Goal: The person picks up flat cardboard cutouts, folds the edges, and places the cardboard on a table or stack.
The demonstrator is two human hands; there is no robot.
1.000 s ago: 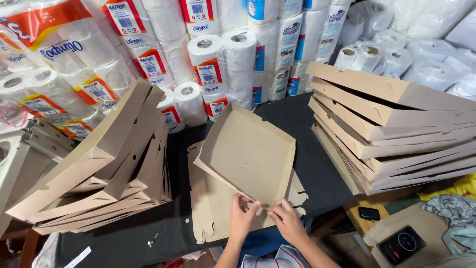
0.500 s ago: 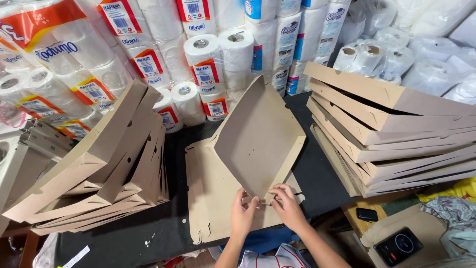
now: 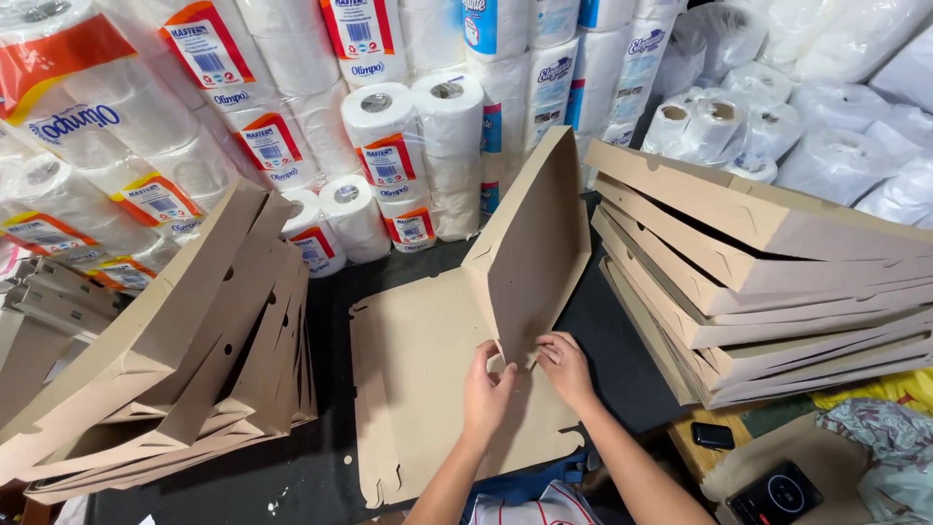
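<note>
A: Far left first. What's cut off?

B: Leaning stack of folded boxes (image 3: 185, 360) at nine o'clock, plain brown card, matte; its lower left corner runs out of frame. Wrapped toilet paper packs (image 3: 194, 117) fill ten to twelve o'clock, glossy film, tops cropped.

A: Centre?

B: Half-folded cardboard box (image 3: 457, 331) on the black table (image 3: 321, 457). Flat panel lies at six o'clock, notched tabs along its edges; the other panel stands tilted up toward one o'clock. Its near edge is hidden behind the arms.

A: Hands?

B: Left hand (image 3: 486, 389) just below centre, fingers curled, tips pressed on the raised panel's lower edge. Right hand (image 3: 566, 365) just beside it, fingertips pinching a small tab at the fold. Neither is spread. How firmly each grips, can't tell; thumbs partly hidden.

A: Right side?

B: Stack of finished flat boxes (image 3: 777, 282) at three o'clock, lids slightly gaping, right ends cropped. Loose rolls in clear bags (image 3: 719, 126) at one o'clock. At five o'clock, a small dark phone (image 3: 712, 436) and a round-dialled black device (image 3: 777, 494), partly cut off. Crumpled patterned cloth (image 3: 884, 447) at the corner.
</note>
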